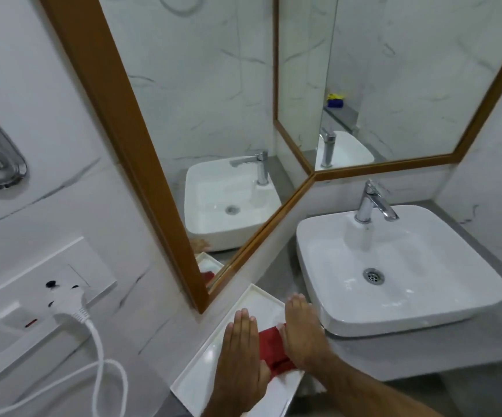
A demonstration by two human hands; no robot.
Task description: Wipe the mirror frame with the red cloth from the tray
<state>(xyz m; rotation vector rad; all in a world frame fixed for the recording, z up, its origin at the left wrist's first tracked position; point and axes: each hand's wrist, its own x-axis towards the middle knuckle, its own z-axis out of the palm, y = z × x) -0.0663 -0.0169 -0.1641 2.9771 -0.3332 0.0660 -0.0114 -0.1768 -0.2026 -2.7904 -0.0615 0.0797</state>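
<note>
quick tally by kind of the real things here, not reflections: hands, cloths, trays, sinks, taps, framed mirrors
hands: 2 (left hand, right hand)
red cloth: 1
tray: 1
sink: 1
tap: 1
framed mirrors: 2 (left mirror, right mirror)
total: 8

Grey desk [373, 355] running along the marbled wall, under the wood-framed mirrors. Carries a white square basin [400, 266] toward the right, drain in its bowl, chrome tap [374, 203] at its back edge. Carries a shallow white tray [237, 365] just left of the basin, set at an angle, near end reaching the front edge and perhaps past it; hard to tell there. Bare grey surface showing behind and right of the basin.
</note>
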